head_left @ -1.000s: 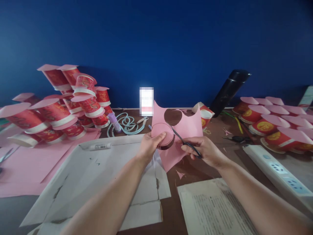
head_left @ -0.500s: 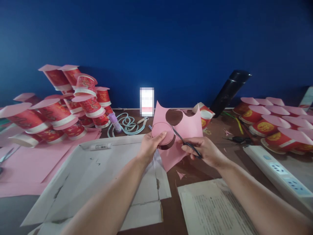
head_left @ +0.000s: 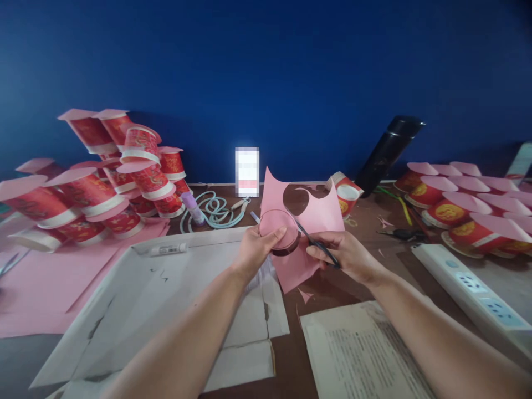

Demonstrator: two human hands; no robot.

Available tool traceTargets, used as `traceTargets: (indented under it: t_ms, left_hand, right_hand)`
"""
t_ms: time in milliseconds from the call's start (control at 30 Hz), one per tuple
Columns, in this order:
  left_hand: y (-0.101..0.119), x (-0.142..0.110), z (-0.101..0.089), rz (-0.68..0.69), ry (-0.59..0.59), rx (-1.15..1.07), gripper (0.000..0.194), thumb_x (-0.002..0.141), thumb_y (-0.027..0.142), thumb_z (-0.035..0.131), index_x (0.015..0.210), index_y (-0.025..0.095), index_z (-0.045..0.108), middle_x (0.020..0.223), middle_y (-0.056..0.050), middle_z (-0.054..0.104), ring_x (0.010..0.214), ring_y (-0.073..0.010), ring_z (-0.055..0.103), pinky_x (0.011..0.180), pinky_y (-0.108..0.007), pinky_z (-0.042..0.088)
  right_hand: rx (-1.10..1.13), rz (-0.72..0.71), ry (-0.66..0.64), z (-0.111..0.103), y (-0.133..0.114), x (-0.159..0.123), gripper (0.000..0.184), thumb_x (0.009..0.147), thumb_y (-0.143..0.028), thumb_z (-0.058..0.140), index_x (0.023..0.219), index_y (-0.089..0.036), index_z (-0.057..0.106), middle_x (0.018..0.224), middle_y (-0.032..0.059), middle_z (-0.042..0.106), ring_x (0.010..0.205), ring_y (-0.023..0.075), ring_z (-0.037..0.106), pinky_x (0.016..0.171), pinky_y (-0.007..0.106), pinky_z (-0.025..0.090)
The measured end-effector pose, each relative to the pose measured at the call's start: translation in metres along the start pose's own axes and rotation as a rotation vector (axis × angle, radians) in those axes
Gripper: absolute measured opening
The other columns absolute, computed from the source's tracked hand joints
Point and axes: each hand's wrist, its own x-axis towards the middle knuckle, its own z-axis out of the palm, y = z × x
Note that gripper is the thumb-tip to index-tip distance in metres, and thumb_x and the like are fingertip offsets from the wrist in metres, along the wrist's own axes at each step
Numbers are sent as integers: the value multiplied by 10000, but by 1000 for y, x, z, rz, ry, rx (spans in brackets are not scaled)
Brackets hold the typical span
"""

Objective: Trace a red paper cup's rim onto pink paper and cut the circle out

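My left hand (head_left: 257,246) is closed on a pink paper disc (head_left: 277,226) with a drawn outline near its rim, thumb on top. The disc is partly cut out of a pink paper sheet (head_left: 322,213); a curved gap shows along its lower right edge. My right hand (head_left: 343,254) grips dark-handled scissors (head_left: 322,247), whose blades point up and left to the disc's right edge. Whether the blades are fully closed is hard to see. Above the disc, the sheet has a large round cutout and a curved notch.
Red paper cups (head_left: 152,180) with pink discs are stacked at left; more cups (head_left: 453,213) stand at right. A white cardboard piece (head_left: 166,293), glue stick (head_left: 168,249), blue cord (head_left: 216,210), phone (head_left: 247,172), black bottle (head_left: 388,149), power strip (head_left: 469,282) and printed paper (head_left: 353,343) lie around.
The disc and left hand have moved slightly right, nearer the scissors. The sheet has bent, and its round cutout now appears joined to the notch. The whole view has shifted a little.
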Motion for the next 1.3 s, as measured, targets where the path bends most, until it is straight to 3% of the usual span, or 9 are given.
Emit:
traceTargets:
  t_ms: [367, 1300]
  left_hand:
    - [2, -1, 0, 8, -35, -68, 346, 659, 423, 806, 843, 135, 749, 741, -66, 722, 655, -170, 621, 631, -281, 481]
    - [5, -1, 0, -3, -24, -159, 338, 651, 381, 824, 844, 119, 732, 686, -31, 679, 560, -100, 529, 554, -239, 413]
  right_hand:
    - [-3, 9, 30, 0, 1, 0, 528, 673, -478, 807, 1080, -150, 733, 646, -4, 615, 474, 66, 504, 452, 213, 455]
    - [1, 10, 55, -2, 0, -1, 477, 664, -426, 826, 1053, -161, 745, 609, -33, 583, 455, 46, 488, 439, 193, 409]
